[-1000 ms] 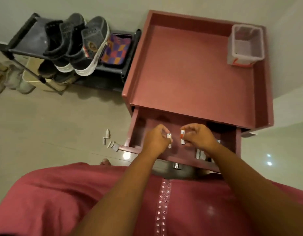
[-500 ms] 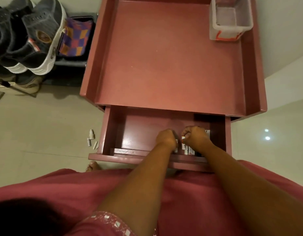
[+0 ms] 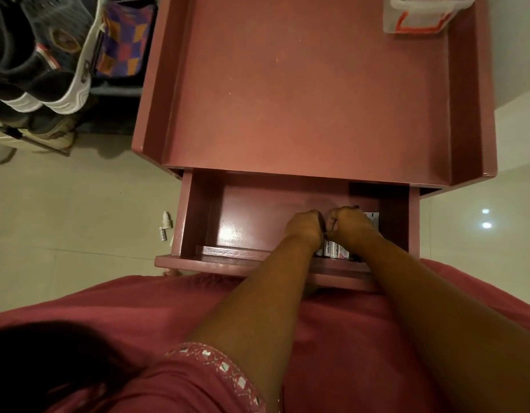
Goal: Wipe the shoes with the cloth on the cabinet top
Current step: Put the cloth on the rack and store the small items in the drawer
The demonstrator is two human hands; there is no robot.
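Dark grey shoes [image 3: 49,55] with white soles stand on a black rack at the upper left. A checked, many-coloured cloth [image 3: 123,46] lies beside them on the rack. The red cabinet [image 3: 302,99] has a bare top and an open drawer [image 3: 246,222]. Both my hands are down in the drawer's right half, knuckles nearly touching. My left hand [image 3: 305,231] and my right hand [image 3: 350,225] have their fingers curled tight, each round a small battery that the fingers mostly hide. More batteries [image 3: 332,250] lie in a row just below my hands.
A clear plastic box [image 3: 418,13] with a red-marked edge stands at the cabinet top's far right corner. Small white bottles [image 3: 165,225] lie on the tiled floor left of the drawer. More shoes [image 3: 49,129] sit on the rack's lower level.
My head has leaned forward over the cabinet. Both hands have sunk deeper into the drawer, right of its middle, and closed together over the row of batteries.
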